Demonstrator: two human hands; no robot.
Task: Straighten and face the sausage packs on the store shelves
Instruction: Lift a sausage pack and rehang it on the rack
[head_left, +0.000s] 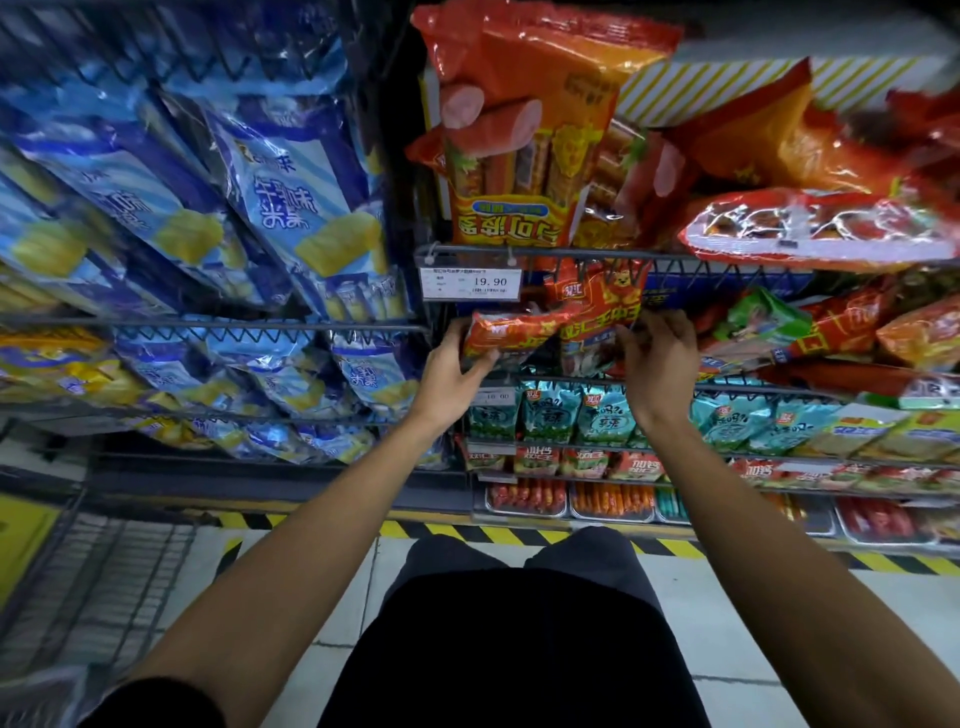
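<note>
Red and orange sausage packs fill wire shelves on the right. My left hand (453, 371) grips the left end of a red sausage pack (519, 332) lying across the front of the second shelf. My right hand (657, 358) has its curled fingers on a second red pack (602, 306) standing beside it, at that pack's right edge. Above, a large orange pack (524, 156) leans forward over the top rail (597, 254), with more red packs (815, 228) lying to its right.
A price tag reading 19.90 (471, 283) hangs on the top rail. Teal packs (550, 418) and smaller sausage rows fill lower shelves. Blue snack bags (291, 192) crowd the left shelves. Yellow-black tape (498, 534) marks the floor; a wire basket (98, 577) stands lower left.
</note>
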